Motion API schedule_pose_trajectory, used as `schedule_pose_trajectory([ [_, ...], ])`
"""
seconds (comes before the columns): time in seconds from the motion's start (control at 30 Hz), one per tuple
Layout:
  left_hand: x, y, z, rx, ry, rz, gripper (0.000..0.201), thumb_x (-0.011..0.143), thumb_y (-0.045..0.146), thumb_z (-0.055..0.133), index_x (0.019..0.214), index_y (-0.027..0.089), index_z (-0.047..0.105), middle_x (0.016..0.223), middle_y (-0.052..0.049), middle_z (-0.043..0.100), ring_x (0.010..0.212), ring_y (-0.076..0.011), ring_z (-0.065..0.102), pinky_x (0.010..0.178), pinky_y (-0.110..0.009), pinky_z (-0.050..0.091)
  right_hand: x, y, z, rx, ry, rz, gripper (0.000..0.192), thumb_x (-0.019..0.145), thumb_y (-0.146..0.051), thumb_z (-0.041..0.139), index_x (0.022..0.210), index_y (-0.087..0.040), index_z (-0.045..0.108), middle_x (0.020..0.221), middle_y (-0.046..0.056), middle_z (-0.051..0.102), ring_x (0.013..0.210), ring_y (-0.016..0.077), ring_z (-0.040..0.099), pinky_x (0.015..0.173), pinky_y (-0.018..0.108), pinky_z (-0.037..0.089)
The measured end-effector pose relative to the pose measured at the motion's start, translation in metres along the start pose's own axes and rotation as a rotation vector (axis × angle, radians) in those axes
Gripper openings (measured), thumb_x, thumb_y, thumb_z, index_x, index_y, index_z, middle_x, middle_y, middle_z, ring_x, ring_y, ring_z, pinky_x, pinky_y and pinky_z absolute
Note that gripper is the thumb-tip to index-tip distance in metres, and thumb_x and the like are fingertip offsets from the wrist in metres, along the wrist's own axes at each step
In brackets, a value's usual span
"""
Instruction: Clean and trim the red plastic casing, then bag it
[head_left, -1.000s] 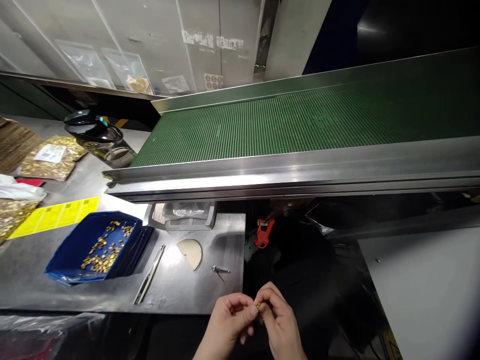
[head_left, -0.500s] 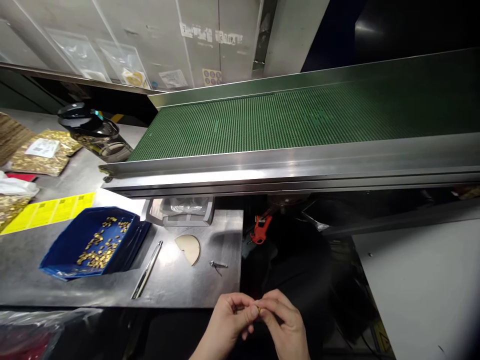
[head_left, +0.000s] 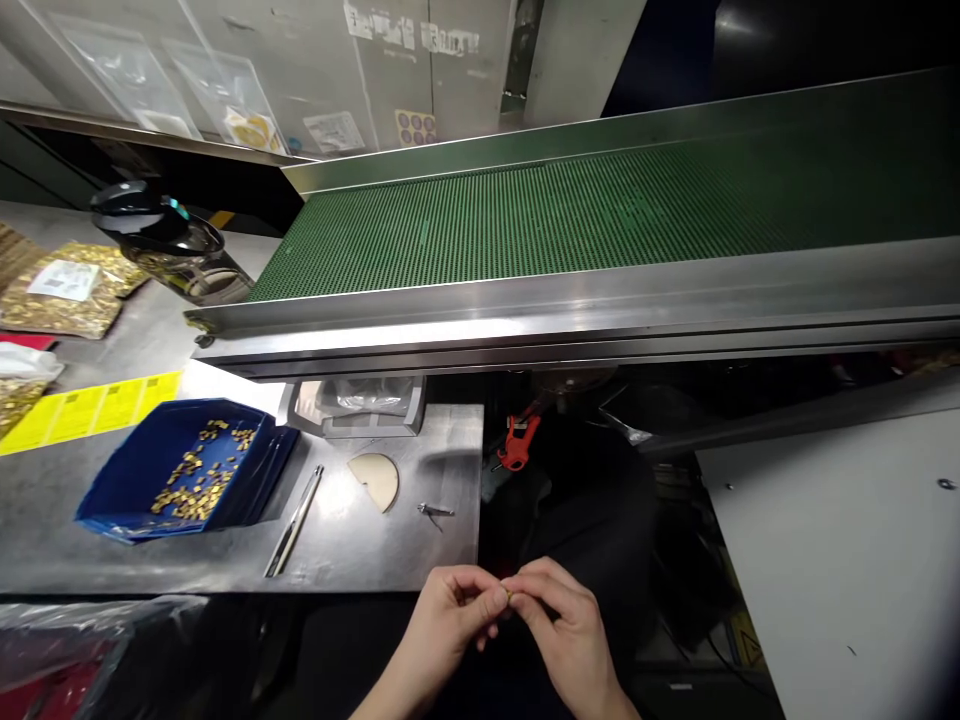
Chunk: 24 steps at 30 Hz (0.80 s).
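well left of the fingers, a blue tray (head_left: 142,470) on the steel table (head_left: 360,560) holds a loose scatter of small brass pieces (head_left: 191,485), and between the tray and the fingers lie a slim metal rod (head_left: 294,520), a pale half-disc (head_left: 375,478) and a tiny metal clip (head_left: 433,511). above the fingers, further from the person, the green conveyor belt (head_left: 570,215) runs across the view, and a red tool (head_left: 519,442) hangs in the dark gap beneath it. the left hand (head_left: 446,625) and right hand (head_left: 566,630) meet just off the table's near edge, their thumb and forefinger tips pinched together on one small brass piece (head_left: 508,597), which sits right at the point where the two sets of fingertips touch. the step in hand looks like a close check or a fitting of this single piece, both hands clamped on it from opposite sides. the next move would seem to call for a fine, steady grip, since the piece is so small that a slip would drop it into the dark gap below. only a speck of gold colour shows between the fingertips; its shape cannot be made out.
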<state>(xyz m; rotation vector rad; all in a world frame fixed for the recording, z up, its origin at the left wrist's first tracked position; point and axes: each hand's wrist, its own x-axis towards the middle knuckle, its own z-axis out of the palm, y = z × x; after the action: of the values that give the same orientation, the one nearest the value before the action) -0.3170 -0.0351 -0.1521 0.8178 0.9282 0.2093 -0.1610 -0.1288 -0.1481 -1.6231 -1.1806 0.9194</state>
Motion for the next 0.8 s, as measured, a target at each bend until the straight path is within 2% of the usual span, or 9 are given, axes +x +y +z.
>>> schedule_pose_trajectory([
  [0.17, -0.004, 0.003, -0.001, 0.033, -0.030, 0.001, 0.050, 0.073, 0.059, 0.084, 0.077, 0.009, 0.077, 0.059, -0.004, 0.060, 0.050, -0.0096, 0.050, 0.048, -0.021, 0.034, 0.000, 0.001, -0.003, 0.014, -0.043, 0.002, 0.009, 0.100, -0.026, 0.065, 0.099, -0.026, 0.074, 0.092, 0.001, 0.067, 0.085, 0.0126, 0.066, 0.076, 0.021, 0.052],
  [0.33, -0.002, -0.001, 0.005, -0.059, -0.021, -0.021, 0.046, 0.077, 0.055, 0.083, 0.080, 0.009, 0.078, 0.072, -0.009, 0.069, 0.055, -0.0099, 0.053, 0.049, -0.020, 0.036, -0.002, 0.000, -0.002, -0.037, -0.049, 0.032, 0.017, 0.105, -0.027, 0.054, 0.096, -0.023, 0.069, 0.092, 0.002, 0.065, 0.085, 0.0125, 0.065, 0.077, 0.023, 0.050],
  [0.43, 0.002, -0.006, 0.003, -0.144, -0.041, -0.058, 0.043, 0.074, 0.052, 0.086, 0.075, 0.009, 0.076, 0.073, -0.008, 0.069, 0.055, -0.0085, 0.052, 0.049, -0.019, 0.035, 0.001, -0.001, -0.005, -0.177, -0.067, -0.082, 0.017, 0.104, -0.021, 0.054, 0.099, -0.024, 0.070, 0.091, 0.001, 0.066, 0.081, 0.0124, 0.064, 0.075, 0.024, 0.049],
  [0.5, 0.003, -0.010, -0.001, -0.153, -0.068, -0.068, 0.044, 0.072, 0.050, 0.088, 0.073, 0.009, 0.074, 0.070, -0.007, 0.067, 0.055, -0.0084, 0.051, 0.048, -0.019, 0.034, 0.004, -0.002, -0.010, -0.244, -0.132, -0.163, 0.017, 0.103, -0.019, 0.056, 0.102, -0.024, 0.072, 0.090, 0.001, 0.067, 0.078, 0.0119, 0.064, 0.073, 0.024, 0.048],
  [0.6, 0.001, -0.015, -0.007, -0.132, -0.089, -0.058, 0.044, 0.072, 0.050, 0.089, 0.071, 0.009, 0.072, 0.066, -0.006, 0.064, 0.054, -0.0093, 0.052, 0.048, -0.020, 0.035, 0.006, -0.006, -0.016, -0.241, -0.243, -0.184, 0.016, 0.101, -0.018, 0.058, 0.105, -0.025, 0.073, 0.090, 0.001, 0.068, 0.078, 0.0117, 0.065, 0.070, 0.024, 0.047],
  [0.7, -0.003, -0.017, -0.006, -0.164, -0.100, -0.055, 0.044, 0.072, 0.049, 0.089, 0.073, 0.009, 0.070, 0.065, -0.004, 0.063, 0.053, -0.0093, 0.053, 0.048, -0.020, 0.036, 0.005, -0.010, -0.015, -0.182, -0.247, -0.082, 0.016, 0.101, -0.021, 0.057, 0.101, -0.023, 0.073, 0.091, 0.002, 0.068, 0.079, 0.0133, 0.064, 0.071, 0.026, 0.047],
  [0.73, -0.003, -0.016, -0.005, -0.200, -0.099, -0.060, 0.045, 0.072, 0.050, 0.088, 0.073, 0.009, 0.070, 0.066, -0.005, 0.063, 0.053, -0.0090, 0.053, 0.048, -0.019, 0.035, 0.005, -0.011, -0.012, -0.105, -0.223, -0.011, 0.016, 0.101, -0.024, 0.058, 0.097, -0.023, 0.073, 0.091, 0.003, 0.067, 0.080, 0.0142, 0.064, 0.072, 0.026, 0.047],
  [0.8, -0.004, -0.014, -0.001, -0.285, -0.099, -0.073, 0.048, 0.076, 0.053, 0.085, 0.075, 0.009, 0.069, 0.069, -0.006, 0.064, 0.053, -0.0075, 0.052, 0.048, -0.018, 0.034, 0.006, -0.010, -0.005, 0.201, -0.165, 0.184, 0.018, 0.100, -0.031, 0.062, 0.091, -0.020, 0.073, 0.085, 0.004, 0.064, 0.079, 0.0150, 0.062, 0.073, 0.027, 0.047],
])
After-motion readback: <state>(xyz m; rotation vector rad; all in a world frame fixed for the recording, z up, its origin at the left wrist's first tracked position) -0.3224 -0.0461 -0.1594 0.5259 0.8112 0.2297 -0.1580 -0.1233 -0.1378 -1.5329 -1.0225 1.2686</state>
